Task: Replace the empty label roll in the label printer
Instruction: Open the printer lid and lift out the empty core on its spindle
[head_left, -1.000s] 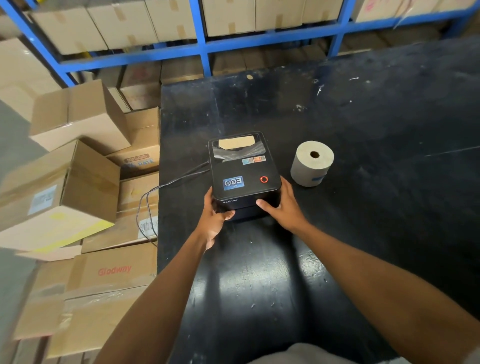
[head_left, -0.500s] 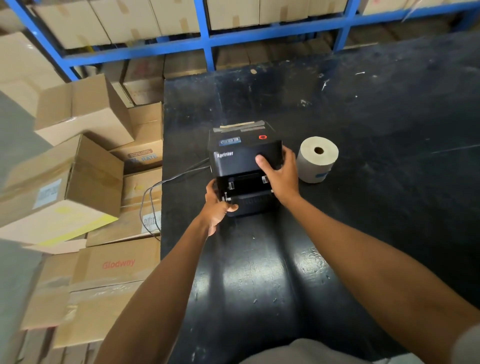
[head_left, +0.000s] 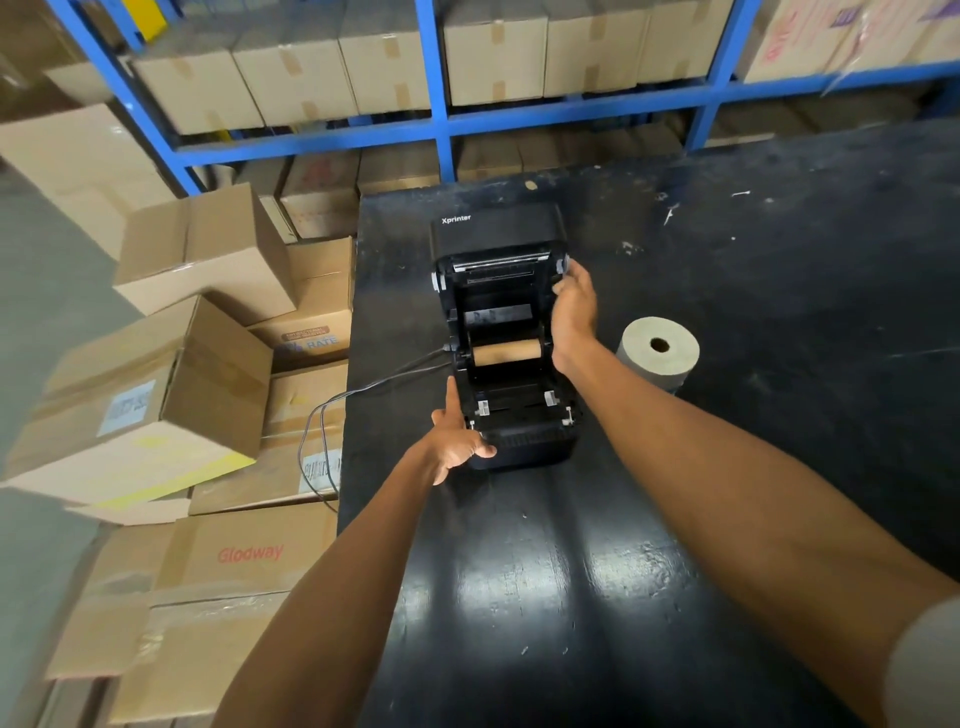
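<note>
The black label printer (head_left: 524, 447) stands on the black table (head_left: 571, 597) with its lid (head_left: 498, 231) swung up and back. Inside, a bare brown cardboard core (head_left: 506, 352) sits between the roll holders. My right hand (head_left: 571, 312) grips the right edge of the raised lid. My left hand (head_left: 454, 444) rests against the printer's front left corner, index finger pointing up along its side. A full label roll (head_left: 657, 356) stands on end to the right of the printer, apart from it.
A cable (head_left: 332, 415) runs from the printer's left side over the table edge. Stacked cardboard boxes (head_left: 197, 364) crowd the floor to the left. Blue shelving (head_left: 441, 119) with more boxes stands behind the table.
The printer's lid went from closed to fully raised, with my right hand lifting it. My left hand stayed at the front left corner. The empty core inside is now exposed.
</note>
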